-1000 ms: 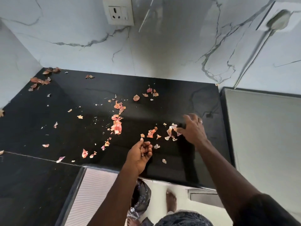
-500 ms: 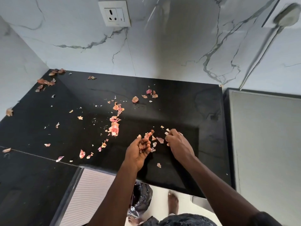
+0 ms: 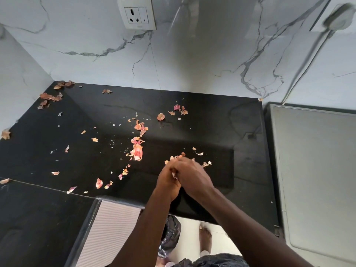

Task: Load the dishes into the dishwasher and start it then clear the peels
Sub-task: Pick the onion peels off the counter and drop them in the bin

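Note:
Pink and orange onion peels (image 3: 137,151) lie scattered over the black stone countertop (image 3: 202,116), with more in the back left corner (image 3: 51,97). My left hand (image 3: 166,185) and my right hand (image 3: 194,176) meet over the counter's middle, fingers curled against each other. A peel scrap (image 3: 174,174) shows in the gap between them. A few small peels (image 3: 207,163) sit just beyond my right hand. How much either hand holds is hidden.
A grey appliance top (image 3: 317,160) stands at the right of the counter. A ribbed white panel (image 3: 109,228) sits below the front edge. A dark bin bag (image 3: 170,235) is on the floor by my foot (image 3: 205,236). A wall socket (image 3: 137,13) is above.
My right hand swept from the right side of the counter toward my left hand with peels. The two hands have now come together.

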### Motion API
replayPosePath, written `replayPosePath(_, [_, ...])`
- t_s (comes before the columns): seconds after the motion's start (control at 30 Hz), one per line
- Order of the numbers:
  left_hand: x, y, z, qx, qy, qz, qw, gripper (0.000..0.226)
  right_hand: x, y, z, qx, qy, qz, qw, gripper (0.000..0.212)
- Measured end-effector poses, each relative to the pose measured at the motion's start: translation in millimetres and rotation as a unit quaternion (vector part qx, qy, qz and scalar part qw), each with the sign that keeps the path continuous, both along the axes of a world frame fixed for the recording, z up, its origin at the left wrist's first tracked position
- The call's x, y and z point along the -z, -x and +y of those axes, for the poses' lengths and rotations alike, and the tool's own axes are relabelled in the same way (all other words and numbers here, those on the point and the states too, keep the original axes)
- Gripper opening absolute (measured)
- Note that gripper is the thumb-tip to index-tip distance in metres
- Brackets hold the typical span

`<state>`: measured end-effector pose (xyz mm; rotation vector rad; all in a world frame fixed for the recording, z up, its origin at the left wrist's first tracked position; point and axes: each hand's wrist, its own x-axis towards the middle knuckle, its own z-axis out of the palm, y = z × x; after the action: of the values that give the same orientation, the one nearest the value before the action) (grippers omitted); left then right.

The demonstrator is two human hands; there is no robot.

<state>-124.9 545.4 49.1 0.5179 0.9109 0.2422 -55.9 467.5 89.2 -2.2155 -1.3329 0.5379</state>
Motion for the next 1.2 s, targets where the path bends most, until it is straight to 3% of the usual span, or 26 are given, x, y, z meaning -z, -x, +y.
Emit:
replayPosePath(0.13, [7,7,9,-0.019,0.031,0.024,0.999,0.036,-1,4,7,-0.029,0.038,-0.046,0.998,0.026])
replayPosePath(0.23, [5,9,15,-0.026,0.019,0.066,0.997,0.026,-13,-9,7,-0.049,0.032,0.003,0.998,0.020])
replayPosePath(0.37, [-2,13,23,-0.027,0.042,0.059,0.997,0.035,-2,-57,7,0.115,-0.043,0.035,0.992,0.018])
replayPosePath(0.5, [-5,21,34,-0.034,0.040,0.059,0.997,0.032,29,-98,2,0.143,0.147,-0.017,0.979,0.072])
replayPosePath(0.67, [-7,27,45,-0.045,0.027,0.073,0.996,0.036,43,-77,13,0.054,0.194,-0.051,0.978,0.097])
replayPosePath(0.73, [-7,28,47,-0.055,0.026,0.071,0.996,0.037,44,-64,11,0.035,0.167,-0.056,0.984,0.091])
replayPosePath(0.93, [-8,24,46,-0.059,0.035,0.060,0.996,0.035,43,-57,-13,0.026,0.098,-0.060,0.993,0.039])
replayPosePath(1.07, [-7,22,44,-0.055,0.038,0.058,0.996,0.034,43,-74,-31,0.149,0.098,-0.025,0.984,0.067])
replayPosePath(1.2, [-5,20,42,-0.052,0.037,0.058,0.996,0.035,46,-61,-28,0.135,0.144,-0.019,0.980,0.082])
